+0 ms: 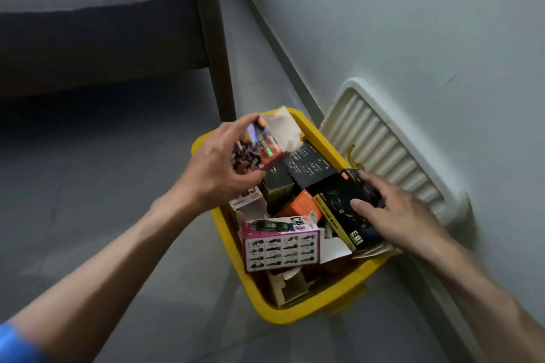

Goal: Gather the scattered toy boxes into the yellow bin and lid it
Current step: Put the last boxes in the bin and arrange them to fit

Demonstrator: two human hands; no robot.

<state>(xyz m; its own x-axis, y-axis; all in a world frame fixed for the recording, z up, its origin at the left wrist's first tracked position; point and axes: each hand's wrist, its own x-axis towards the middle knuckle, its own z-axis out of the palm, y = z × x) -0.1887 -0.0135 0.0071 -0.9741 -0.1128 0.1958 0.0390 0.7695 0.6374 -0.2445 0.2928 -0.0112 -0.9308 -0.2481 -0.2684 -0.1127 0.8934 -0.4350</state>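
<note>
Your left hand (216, 162) held colourful toy box (259, 146) above far end of yellow bin (290, 314), fingers curled round it. Your right hand (395, 215) rested on black box (342, 203) inside bin, fingers nearly straight, slightly spread. Pink box (281, 246) lay on top of pile. White lid (392, 144) leaned against wall (427, 23), just beside bin.

Head camera looks steeply down, close above the yellow bin (283, 314).
</note>
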